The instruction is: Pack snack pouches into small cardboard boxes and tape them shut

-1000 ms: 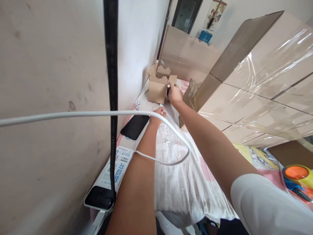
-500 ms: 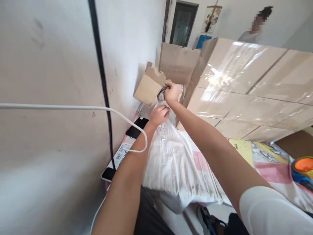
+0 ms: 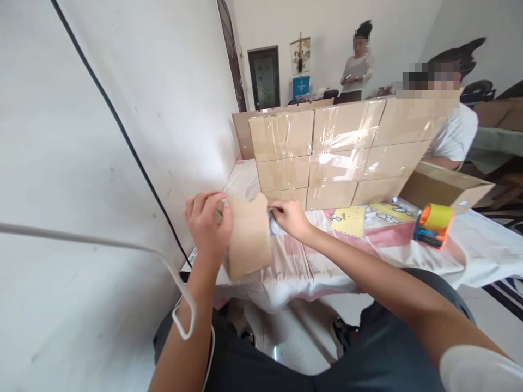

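Two bare hands of mine meet at a small cardboard box (image 3: 248, 235), left of centre in the frame, above the table edge — my left hand (image 3: 207, 220) curled around its left side, my right hand (image 3: 289, 216) pinching its upper right edge. Taped cartons (image 3: 327, 152) stack behind; a tape dispenser (image 3: 433, 224) sits at right.

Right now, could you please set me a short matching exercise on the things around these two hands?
Things:
1. small cardboard box
2. tape dispenser
3. stacked cartons
4. white cable

Places:
a. looped over the left forearm
b. on the table, far right
c. held by the left hand, the right hand at its side
d. behind the hands, wrapped in clear tape

Pairs: 1-c, 2-b, 3-d, 4-a
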Demonstrator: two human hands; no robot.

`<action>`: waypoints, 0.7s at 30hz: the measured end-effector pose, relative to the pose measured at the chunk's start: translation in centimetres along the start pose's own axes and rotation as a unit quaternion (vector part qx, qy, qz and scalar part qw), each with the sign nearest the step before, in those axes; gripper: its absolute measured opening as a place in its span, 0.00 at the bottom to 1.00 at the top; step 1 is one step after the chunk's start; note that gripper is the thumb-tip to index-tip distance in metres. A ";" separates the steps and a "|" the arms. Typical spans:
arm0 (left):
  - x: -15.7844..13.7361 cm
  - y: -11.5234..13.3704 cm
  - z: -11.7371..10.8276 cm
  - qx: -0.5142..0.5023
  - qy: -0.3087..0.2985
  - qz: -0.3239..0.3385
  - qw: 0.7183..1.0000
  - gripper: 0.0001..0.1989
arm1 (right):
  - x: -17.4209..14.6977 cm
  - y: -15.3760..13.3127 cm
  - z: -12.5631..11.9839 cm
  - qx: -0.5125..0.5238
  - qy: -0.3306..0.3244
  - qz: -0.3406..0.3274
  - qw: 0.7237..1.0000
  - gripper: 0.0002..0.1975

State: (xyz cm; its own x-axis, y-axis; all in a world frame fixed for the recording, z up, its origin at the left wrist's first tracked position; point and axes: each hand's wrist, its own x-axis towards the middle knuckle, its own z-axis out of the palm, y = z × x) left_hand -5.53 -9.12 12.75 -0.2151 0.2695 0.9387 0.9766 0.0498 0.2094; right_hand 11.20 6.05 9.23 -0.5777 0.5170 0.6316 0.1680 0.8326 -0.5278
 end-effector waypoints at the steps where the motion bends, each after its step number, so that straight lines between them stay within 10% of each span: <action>1: -1.5 0.5 0.2 -0.005 0.007 -0.038 0.999 0.09 | -2.6 0.3 -1.3 -0.029 0.021 0.009 0.999 0.23; 4: -5.6 1.7 2.2 -0.151 -0.102 -0.160 0.970 0.16 | -8.8 1.0 -4.6 -0.151 0.057 -0.010 0.987 0.22; 8: -7.8 2.4 5.8 -0.371 -0.277 -0.383 0.799 0.29 | -13.3 0.7 -5.9 -0.238 0.040 -0.068 0.968 0.22; 14: -6.5 1.0 8.7 -0.413 -0.216 -0.514 0.720 0.31 | -15.9 1.1 -6.1 -0.187 0.029 -0.057 0.980 0.33; 21: -6.3 -1.0 11.7 -0.457 -0.173 -0.569 0.662 0.10 | -16.1 6.5 -12.8 -0.006 0.174 0.204 0.963 0.26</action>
State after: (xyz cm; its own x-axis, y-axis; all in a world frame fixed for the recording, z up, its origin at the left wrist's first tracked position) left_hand -5.01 0.43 3.42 -0.6371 0.7689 -0.0540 -0.2619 -0.1502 0.9533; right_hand 31.83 5.70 2.93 -0.1594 0.8350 0.5266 0.3354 0.5475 -0.7666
